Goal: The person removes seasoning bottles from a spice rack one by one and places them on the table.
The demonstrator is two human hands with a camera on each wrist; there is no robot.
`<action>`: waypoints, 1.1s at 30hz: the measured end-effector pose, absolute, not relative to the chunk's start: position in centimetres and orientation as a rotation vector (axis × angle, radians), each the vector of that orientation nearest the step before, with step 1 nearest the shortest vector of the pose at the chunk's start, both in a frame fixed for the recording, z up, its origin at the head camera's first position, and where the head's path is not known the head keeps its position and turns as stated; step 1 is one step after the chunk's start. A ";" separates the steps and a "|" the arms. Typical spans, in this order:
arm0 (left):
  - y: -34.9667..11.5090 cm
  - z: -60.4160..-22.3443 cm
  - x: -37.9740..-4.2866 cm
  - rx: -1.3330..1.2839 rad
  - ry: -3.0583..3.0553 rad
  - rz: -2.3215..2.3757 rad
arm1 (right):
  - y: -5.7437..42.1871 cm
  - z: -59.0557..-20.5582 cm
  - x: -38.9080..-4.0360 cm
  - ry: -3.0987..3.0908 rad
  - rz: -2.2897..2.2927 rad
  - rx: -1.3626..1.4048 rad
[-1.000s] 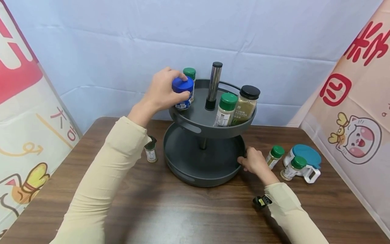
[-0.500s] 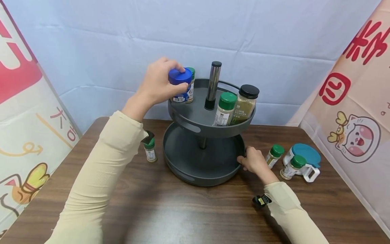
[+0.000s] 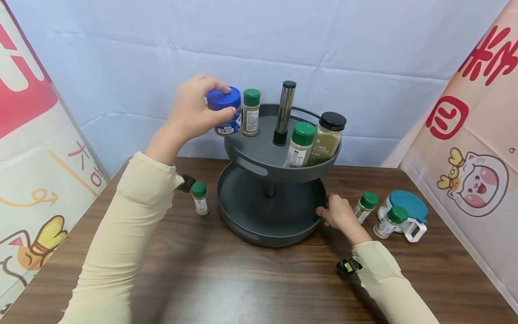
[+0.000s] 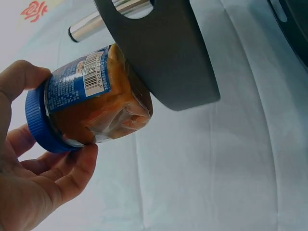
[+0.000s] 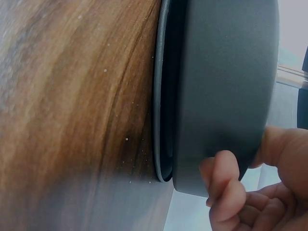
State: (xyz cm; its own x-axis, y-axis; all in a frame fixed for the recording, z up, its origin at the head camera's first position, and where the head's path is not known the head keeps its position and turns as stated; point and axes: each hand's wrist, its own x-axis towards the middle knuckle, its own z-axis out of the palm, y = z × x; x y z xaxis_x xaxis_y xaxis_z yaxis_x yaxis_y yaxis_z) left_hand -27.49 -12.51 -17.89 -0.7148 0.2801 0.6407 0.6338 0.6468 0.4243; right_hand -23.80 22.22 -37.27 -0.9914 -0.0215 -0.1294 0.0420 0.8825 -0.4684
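Observation:
My left hand (image 3: 192,110) grips a jar of brown spread (image 3: 227,118) by its blue lid, thumb on one side and fingers on the other. The jar is at the left rim of the upper tray of a dark grey two-tier turntable (image 3: 252,168); in the left wrist view its base overlaps the tray's outer wall (image 4: 168,62). Beside it on that tray stands a green-capped spice bottle (image 3: 251,114). Low on the right, my right hand (image 3: 340,213) pinches the lower tray's rim. In the right wrist view, curled fingers (image 5: 226,180) lie against its outer wall (image 5: 221,86).
A green-capped bottle (image 3: 301,146) and a black-lidded cumin powder jar (image 3: 325,139) share the upper tray around a metal post (image 3: 285,108). One small bottle (image 3: 200,200) stands left on the wooden table; two bottles (image 3: 366,207) and a teal-lidded white container (image 3: 406,209) stand right.
My left hand has moved left and up with the jar, from over the upper tray to its left rim, uncovering the green-capped bottle. The right hand stays at the lower rim.

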 end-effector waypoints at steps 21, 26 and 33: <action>-18.0 -20.4 -28.3 -0.553 -2.488 -0.813 | 22.6 -37.2 -23.6 2.946 -0.745 -0.017; -18.7 -21.5 -28.6 -0.536 -2.511 -0.816 | 22.6 -37.4 -23.8 2.931 -0.748 -0.010; -19.7 -22.9 -28.7 -0.494 -2.569 -0.817 | 22.5 -37.6 -23.8 2.936 -0.750 -0.021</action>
State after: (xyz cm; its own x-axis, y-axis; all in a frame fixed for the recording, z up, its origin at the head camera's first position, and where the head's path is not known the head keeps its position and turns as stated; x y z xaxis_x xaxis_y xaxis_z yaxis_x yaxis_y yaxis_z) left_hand -28.74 -19.65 -22.91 -0.8582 0.2081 0.4693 0.4410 0.7667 0.4665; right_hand -23.79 22.46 -37.61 -0.9937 -0.0410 -0.1045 0.0142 0.8776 -0.4791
